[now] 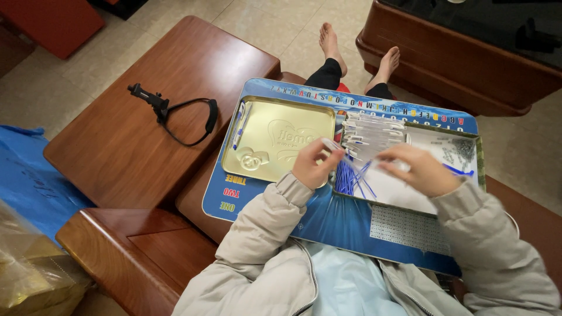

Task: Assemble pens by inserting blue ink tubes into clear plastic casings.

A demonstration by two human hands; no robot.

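Note:
My left hand point(312, 164) pinches a small white tag with a blue string over the seam between a gold tin lid point(275, 143) and a tin box point(477, 153). Over the box, my right hand point(418, 169) has its fingers closed on the tags and strings. Inside the box lie a row of white tags point(369, 136), loose blue strings point(351, 178) and white paper. Both tins rest on a blue lap board point(328, 219) across my knees.
A pen point(239, 126) lies in the gold lid. A black phone holder with a neck band point(175, 114) sits on the wooden side table point(117, 152) at left. A wooden coffee table point(456, 64) stands ahead, past my bare feet. Blue and yellow bags lie at far left.

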